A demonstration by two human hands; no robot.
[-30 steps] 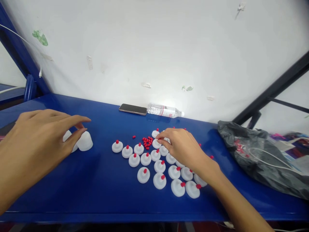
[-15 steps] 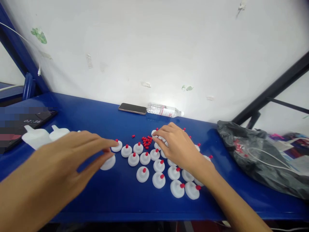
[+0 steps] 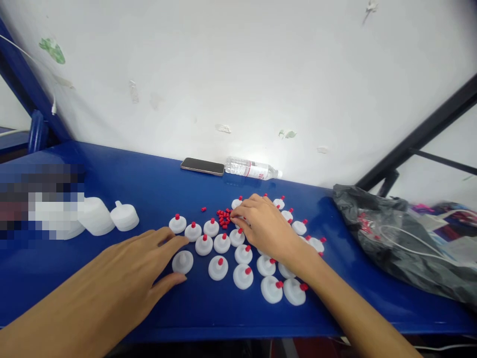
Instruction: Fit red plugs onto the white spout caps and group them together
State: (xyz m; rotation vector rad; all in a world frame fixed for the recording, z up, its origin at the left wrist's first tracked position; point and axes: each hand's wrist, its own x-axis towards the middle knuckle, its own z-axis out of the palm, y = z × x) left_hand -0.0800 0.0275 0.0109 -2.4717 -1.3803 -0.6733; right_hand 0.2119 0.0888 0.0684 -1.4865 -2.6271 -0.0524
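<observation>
My left hand is open, its fingers and thumb apart around a white round lid with a spout and no red cap, which lies on the blue table. The thumb tip is at the lid's near edge. At the right side of a small pile of red caps, my right hand has its fingertips bent together. Whatever they pinch is too small to make out. Several white lids with red caps on their spouts stand between the hands and under the right forearm, partly hidden.
Larger white spouted pieces stand at left. A phone and a clear plastic bottle lie along the wall. A black plastic bag with red bits covers the right side. One red cap lies apart.
My left hand has moved right and down and spread its fingers; the uncapped white lid now lies between them, farther right. My right hand has stayed by the red caps.
</observation>
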